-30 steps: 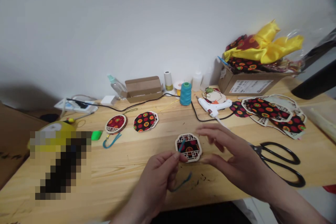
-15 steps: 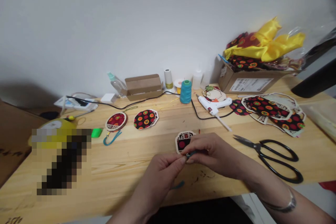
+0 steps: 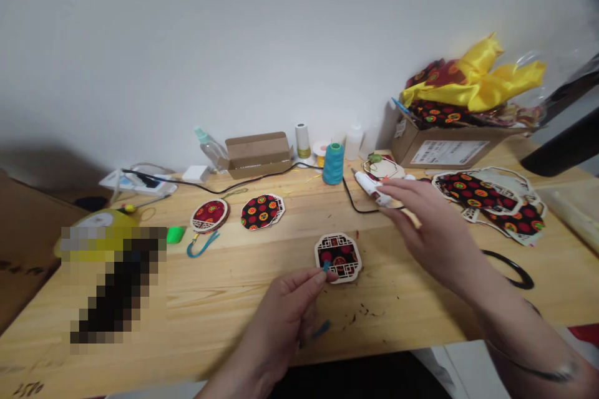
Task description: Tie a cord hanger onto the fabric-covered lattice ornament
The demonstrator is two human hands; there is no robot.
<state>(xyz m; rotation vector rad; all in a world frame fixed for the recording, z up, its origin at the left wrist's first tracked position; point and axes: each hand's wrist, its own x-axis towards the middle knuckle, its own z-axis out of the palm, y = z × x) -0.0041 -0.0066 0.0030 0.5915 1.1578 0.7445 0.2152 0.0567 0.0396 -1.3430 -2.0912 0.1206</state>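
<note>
A small wooden lattice frame with dark red patterned cloth (image 3: 337,256) lies flat on the wooden table (image 3: 224,274). My left hand (image 3: 285,318) pinches a teal cord (image 3: 324,266) against the frame's near edge; the cord's other end shows below my fingers. My right hand (image 3: 430,227) stretches out to the far right with fingers spread, over the white glue gun (image 3: 369,186). Whether it touches the gun I cannot tell.
Two finished cloth pieces (image 3: 209,215) (image 3: 262,211) lie at the left. A teal thread spool (image 3: 333,164), small bottles and a cardboard box (image 3: 256,154) stand by the wall. Black scissors (image 3: 512,269) lie right, beside cloth-covered frames (image 3: 486,196) and a box of fabric (image 3: 449,143).
My right hand has left the frame and moved up and right to the glue gun. My left hand stays by the frame with the teal cord.
</note>
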